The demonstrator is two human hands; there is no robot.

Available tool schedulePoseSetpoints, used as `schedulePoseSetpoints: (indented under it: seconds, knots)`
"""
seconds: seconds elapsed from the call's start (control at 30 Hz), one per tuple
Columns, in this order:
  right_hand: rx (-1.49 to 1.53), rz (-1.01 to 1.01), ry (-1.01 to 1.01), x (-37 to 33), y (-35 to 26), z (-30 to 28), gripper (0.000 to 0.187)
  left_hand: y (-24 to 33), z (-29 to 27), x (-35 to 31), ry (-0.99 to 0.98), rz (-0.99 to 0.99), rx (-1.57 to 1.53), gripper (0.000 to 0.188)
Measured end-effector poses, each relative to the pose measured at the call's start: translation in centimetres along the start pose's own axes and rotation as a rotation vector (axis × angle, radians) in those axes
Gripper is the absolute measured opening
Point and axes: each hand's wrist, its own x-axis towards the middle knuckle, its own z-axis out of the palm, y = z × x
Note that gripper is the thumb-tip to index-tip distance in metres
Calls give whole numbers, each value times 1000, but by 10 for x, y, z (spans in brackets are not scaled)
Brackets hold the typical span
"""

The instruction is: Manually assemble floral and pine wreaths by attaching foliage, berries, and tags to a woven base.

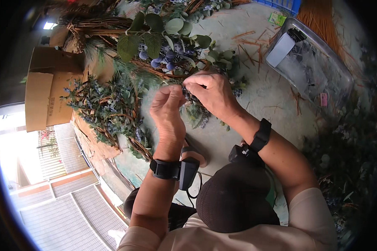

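Note:
In front of me is a twig wreath with broad green leaves and blue berries. My left hand is raised at its near edge, thumb and fingers pinched together. Close beside it, my right hand bends over the same edge with its fingers also closed. The fingertips of the two hands almost meet. Whatever they grip is too small or too hidden to make out. Below the hands hang more leaves and a bluish sprig.
More leafy, blue-flowered wreaths lie at the left beside a cardboard box. A clear plastic bin with small parts stands at the right, near a bundle of brown sticks. Loose sticks litter the floor. Dark foliage fills the right side.

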Motion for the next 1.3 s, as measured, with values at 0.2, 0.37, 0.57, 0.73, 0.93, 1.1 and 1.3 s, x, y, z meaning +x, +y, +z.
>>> schedulePoseSetpoints:
  seconds: [0.2,0.37,0.57,0.73,0.93,1.1,1.3]
  knots:
    - [179,321,-230,1,-13,2,15,5,4,2,1,-3,-123,5]
    - [188,340,-262,4,-14,7,18,5,-5,12,43,-39,-145,5]
    - [215,373,-202,9,-24,11,20,10,-4,17,51,-67,-214,6]
    - [298,459,-138,7,-12,17,20,9,-2,14,75,-85,-262,6]
    - [207,494,-264,7,-17,21,16,0,-6,16,39,-117,-346,5]
    - [170,526,-298,-2,-9,19,17,-15,-8,8,63,-226,-445,4]
    - [86,523,-334,-5,-14,21,16,-22,-14,5,69,-320,-480,4]
